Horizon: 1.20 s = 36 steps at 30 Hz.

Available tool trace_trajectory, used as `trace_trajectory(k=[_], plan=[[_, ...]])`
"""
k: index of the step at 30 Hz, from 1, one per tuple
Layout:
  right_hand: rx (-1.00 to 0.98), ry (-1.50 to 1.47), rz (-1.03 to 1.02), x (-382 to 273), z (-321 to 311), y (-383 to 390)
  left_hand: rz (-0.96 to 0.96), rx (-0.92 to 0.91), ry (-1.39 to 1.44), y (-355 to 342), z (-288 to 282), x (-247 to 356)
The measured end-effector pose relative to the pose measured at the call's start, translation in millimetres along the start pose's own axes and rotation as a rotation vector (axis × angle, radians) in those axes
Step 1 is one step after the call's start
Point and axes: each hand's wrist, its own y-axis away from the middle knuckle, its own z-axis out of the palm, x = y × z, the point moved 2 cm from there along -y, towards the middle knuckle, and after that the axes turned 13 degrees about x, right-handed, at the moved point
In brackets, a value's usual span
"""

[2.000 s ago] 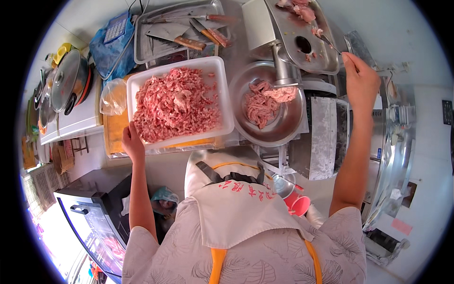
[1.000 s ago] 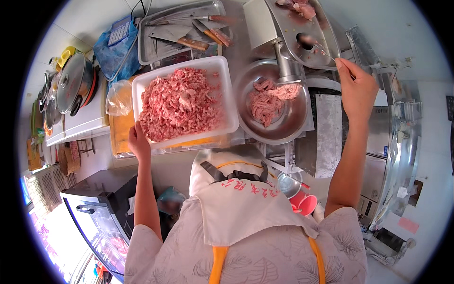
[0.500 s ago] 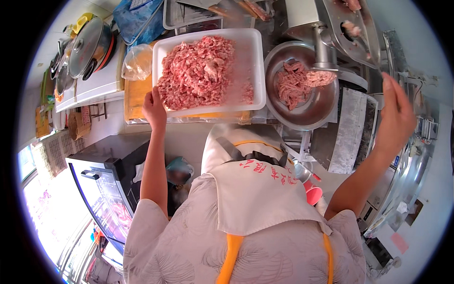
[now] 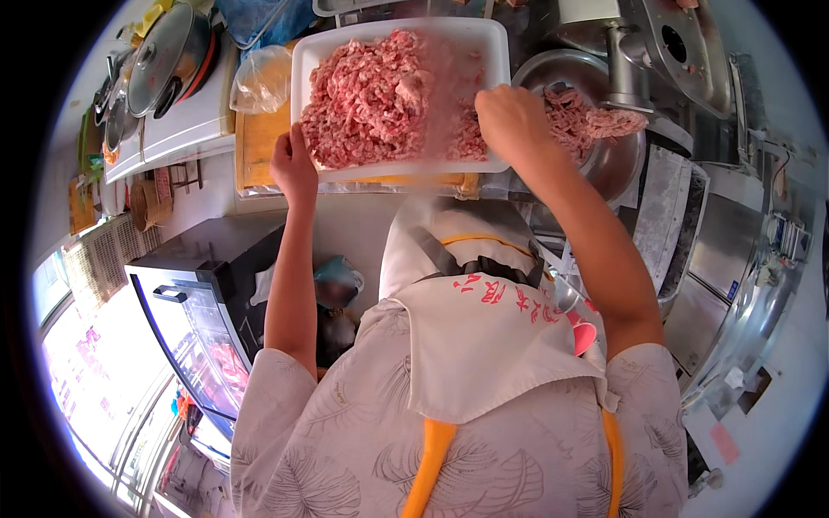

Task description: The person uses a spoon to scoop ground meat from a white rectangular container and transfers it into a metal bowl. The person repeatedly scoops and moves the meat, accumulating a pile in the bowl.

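A white rectangular tray bears a big heap of ground meat, with a smaller clump near its right side. My left hand is closed on the tray's near left rim, thumb uppermost. Over the tray's right edge, my right hand is curled beside the small clump of meat; its fingertips are hidden, so I cannot tell what they hold. To the right, a steel bowl holds more ground meat, below the outlet of a meat grinder. A thick strand of meat hangs from that outlet.
The grinder's steel feed pan has a dark round opening. Left of the tray lie a clear plastic bag and a yellowish board. A lidded pan stands farther left, above a glass-door cabinet.
My right hand has come down and left from beside the grinder to the tray's right edge. Meat over the feed pan's opening has gone. My left hand stays on the rim; the view has shifted.
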Motion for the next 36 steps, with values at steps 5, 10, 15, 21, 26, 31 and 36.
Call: trace_trajectory(k=[5,10,15,21,26,31,36], plan=[[-0.256,-0.063,0.05,27,14,-35,-0.033,0.007,0.002,2,0,8],[-0.443,-0.461,0.201,61,36,-15,-0.022,0.02,-0.027,1,0,0],[-0.426,-0.727,0.478,65,33,7,0.001,0.019,-0.045,0,1,3],[-0.397,-0.978,0.661,71,31,31,0.009,0.005,-0.022,2,-1,6],[-0.401,-1.302,0.871,76,28,53,0.006,-0.002,-0.015,1,0,6],[-0.254,-1.422,0.871,73,6,68,-0.006,-0.015,-0.049,0,-1,2],[-0.178,-1.551,0.894,68,-26,79,0.026,-0.005,-0.062,1,-1,4]])
